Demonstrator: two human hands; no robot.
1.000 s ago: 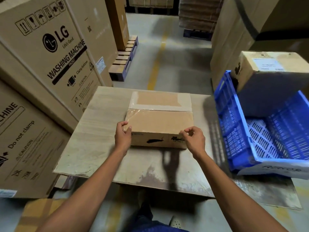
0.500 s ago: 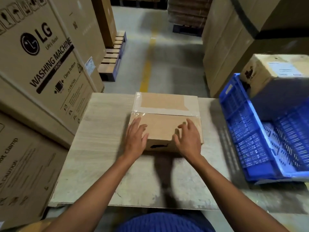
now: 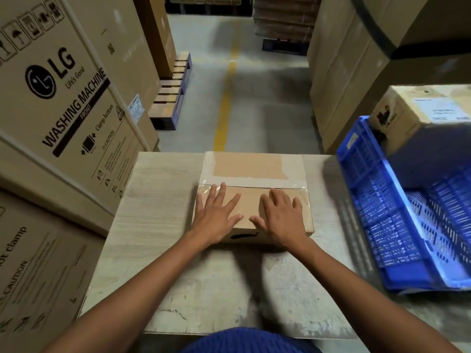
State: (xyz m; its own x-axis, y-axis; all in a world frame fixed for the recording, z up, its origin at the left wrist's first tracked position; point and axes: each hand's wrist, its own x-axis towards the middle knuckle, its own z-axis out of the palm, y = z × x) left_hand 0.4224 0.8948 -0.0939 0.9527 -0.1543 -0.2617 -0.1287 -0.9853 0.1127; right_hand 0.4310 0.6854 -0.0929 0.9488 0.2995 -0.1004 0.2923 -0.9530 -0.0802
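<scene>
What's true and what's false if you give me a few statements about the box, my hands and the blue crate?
1. The left hand and the right hand both lie flat on top of the cardboard box. True.
2. The box sits inside the blue crate. False: it stands on the table, with the crate to its right.
3. The left hand's fingers curl round a roll of tape. False: they are spread straight on the box and hold nothing.
4. Tape runs across the box's top. True.
</scene>
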